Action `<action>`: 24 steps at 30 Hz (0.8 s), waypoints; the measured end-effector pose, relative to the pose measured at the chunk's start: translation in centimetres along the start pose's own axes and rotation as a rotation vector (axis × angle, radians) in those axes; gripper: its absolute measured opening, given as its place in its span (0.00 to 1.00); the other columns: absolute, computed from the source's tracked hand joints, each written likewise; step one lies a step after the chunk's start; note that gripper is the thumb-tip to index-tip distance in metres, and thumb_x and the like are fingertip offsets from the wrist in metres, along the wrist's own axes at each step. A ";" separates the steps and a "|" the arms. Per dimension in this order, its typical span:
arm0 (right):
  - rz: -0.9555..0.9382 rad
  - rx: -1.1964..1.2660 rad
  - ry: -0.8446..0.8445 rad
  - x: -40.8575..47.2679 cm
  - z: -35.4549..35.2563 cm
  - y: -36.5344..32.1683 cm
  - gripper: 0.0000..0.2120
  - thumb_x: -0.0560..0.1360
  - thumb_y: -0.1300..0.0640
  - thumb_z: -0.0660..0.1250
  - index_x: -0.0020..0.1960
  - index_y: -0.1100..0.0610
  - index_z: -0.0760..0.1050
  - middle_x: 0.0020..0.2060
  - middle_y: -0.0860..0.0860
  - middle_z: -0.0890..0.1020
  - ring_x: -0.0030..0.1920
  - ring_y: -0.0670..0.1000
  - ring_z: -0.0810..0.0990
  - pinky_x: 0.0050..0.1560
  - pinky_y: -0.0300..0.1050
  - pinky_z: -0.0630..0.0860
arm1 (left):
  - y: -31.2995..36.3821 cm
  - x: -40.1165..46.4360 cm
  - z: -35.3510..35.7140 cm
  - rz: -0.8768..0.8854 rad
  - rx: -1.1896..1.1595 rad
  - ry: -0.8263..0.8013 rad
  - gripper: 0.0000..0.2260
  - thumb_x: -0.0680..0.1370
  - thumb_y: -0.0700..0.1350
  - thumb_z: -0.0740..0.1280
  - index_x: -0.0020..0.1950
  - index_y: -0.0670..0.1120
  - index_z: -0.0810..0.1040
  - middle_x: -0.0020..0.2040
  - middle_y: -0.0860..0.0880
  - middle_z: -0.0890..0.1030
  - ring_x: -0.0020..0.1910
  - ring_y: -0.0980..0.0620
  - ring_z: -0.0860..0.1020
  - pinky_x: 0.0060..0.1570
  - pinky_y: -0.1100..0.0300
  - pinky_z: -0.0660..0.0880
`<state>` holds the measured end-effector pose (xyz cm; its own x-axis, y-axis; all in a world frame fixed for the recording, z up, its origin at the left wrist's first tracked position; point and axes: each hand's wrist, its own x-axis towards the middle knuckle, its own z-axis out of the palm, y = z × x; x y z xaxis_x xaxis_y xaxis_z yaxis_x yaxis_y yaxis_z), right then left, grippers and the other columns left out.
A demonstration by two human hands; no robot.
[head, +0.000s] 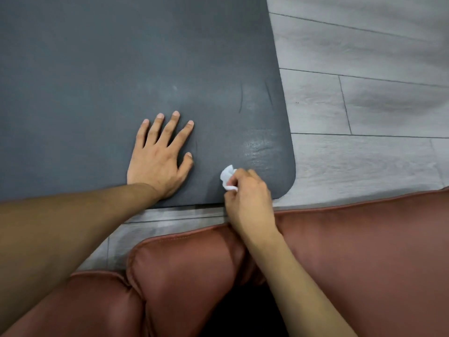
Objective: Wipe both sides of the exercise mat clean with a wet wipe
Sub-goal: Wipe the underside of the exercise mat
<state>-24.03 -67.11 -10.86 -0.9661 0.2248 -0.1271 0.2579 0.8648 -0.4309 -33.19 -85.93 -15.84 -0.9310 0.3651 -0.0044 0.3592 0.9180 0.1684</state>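
1. Nearest to the camera, reddish-brown leather cushions (352, 251) are filling the bottom of the view, with both bare forearms reaching over them.
2. The right hand (250, 203) is pinching a small crumpled white wet wipe (228, 177) with curled fingers (239, 175), and the wipe is touching the near right corner of the mat.
3. The left hand (160, 156) is lying flat on the mat, palm down, its fingers straight and spread wide.
4. The dark grey flat exercise mat (121, 69) is lying on the grey wood-plank floor (364, 93); a shiny wet patch (261, 152) is showing just beyond the wipe.
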 end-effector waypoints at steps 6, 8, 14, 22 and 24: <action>0.078 0.189 -0.148 2.5 -1.1 -0.7 0.06 0.69 0.60 0.66 0.42 0.51 0.78 0.42 0.46 0.79 0.42 0.48 0.77 0.41 0.38 0.68 | -0.2 -0.2 -0.6 0.012 -0.019 -0.032 0.30 0.81 0.58 0.53 0.83 0.52 0.61 0.83 0.45 0.61 0.81 0.38 0.59 0.80 0.40 0.52; 0.100 0.237 -0.034 4.0 -1.4 -0.5 0.06 0.70 0.61 0.67 0.42 0.51 0.78 0.42 0.45 0.78 0.42 0.46 0.77 0.42 0.38 0.70 | -0.3 -0.1 -0.7 0.022 -0.040 -0.018 0.29 0.80 0.58 0.55 0.81 0.52 0.65 0.81 0.45 0.64 0.79 0.38 0.62 0.79 0.40 0.55; -0.012 0.273 0.186 12.9 -1.2 -2.8 0.11 0.73 0.63 0.67 0.48 0.49 0.81 0.44 0.42 0.79 0.46 0.47 0.76 0.53 0.48 0.74 | -3.0 4.6 -1.6 0.111 -0.098 0.112 0.18 0.76 0.50 0.62 0.64 0.49 0.78 0.61 0.47 0.76 0.55 0.41 0.75 0.58 0.48 0.69; -0.420 0.087 0.629 27.0 0.3 -8.1 0.08 0.75 0.63 0.69 0.52 0.55 0.83 0.53 0.49 0.81 0.54 0.51 0.76 0.58 0.43 0.73 | -13.5 18.2 -2.8 -0.070 -0.026 0.159 0.22 0.75 0.53 0.58 0.67 0.46 0.74 0.66 0.43 0.74 0.61 0.37 0.74 0.62 0.45 0.66; -0.483 -0.021 0.656 29.6 1.5 -8.2 0.10 0.76 0.62 0.68 0.56 0.54 0.82 0.53 0.50 0.82 0.52 0.53 0.76 0.57 0.46 0.72 | -16.5 21.4 -3.4 -0.119 0.005 0.154 0.24 0.75 0.54 0.57 0.69 0.46 0.73 0.69 0.41 0.74 0.64 0.36 0.73 0.64 0.44 0.65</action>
<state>-54.78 -68.23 -12.37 -0.7833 0.0361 0.6206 -0.1834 0.9405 -0.2862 -59.25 -93.84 -15.36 -0.9659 0.2257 0.1271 0.2454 0.9543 0.1707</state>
